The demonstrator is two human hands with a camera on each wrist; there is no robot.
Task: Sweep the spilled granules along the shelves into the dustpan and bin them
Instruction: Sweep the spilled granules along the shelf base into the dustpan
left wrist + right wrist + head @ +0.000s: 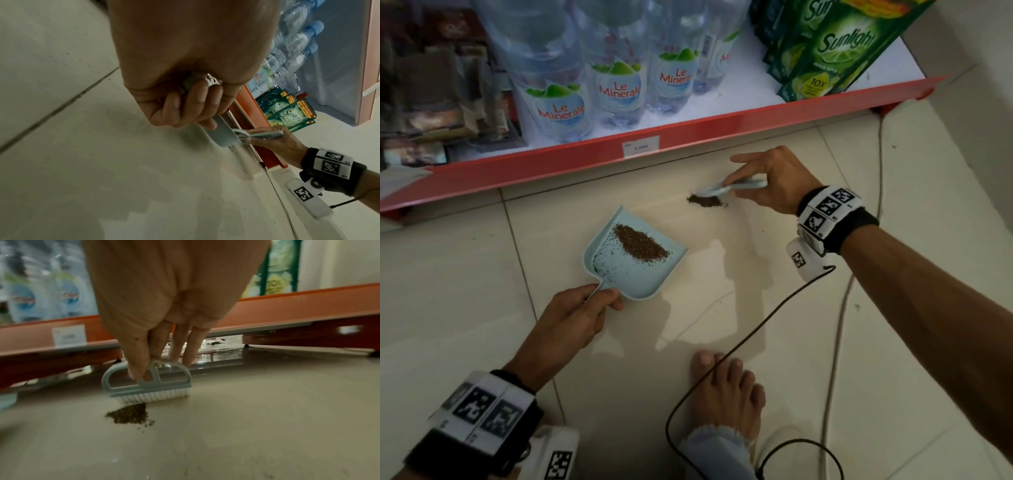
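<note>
Brown granules (704, 201) lie in a small heap on the tiled floor (465, 274), near the red front edge of the shelf (688, 126), seen from the head view. The right hand (774, 181) pinches a pale blue brush (722, 188) whose bristles touch the heap's shelf side. The left hand (571, 322) holds the handle of the dustpan (633, 274), which sits apart from the heap and already carries a larger patch of granules. I judge the sweeping partly done: next, the heap must be drawn across the bare tile to the pan's open lip, or the pan brought closer. No bin is in sight.

From the left wrist, the fingers (197, 100) curl tightly round the pan's handle, a grip the head view hides; the pan's load is not visible here.

From the right wrist, the thumb and fingertips (139, 368) pinch the brush's arched handle from above, bristles on the floor right behind the heap. It also shows the gap under the shelf, where a few specks seem scattered.
</note>
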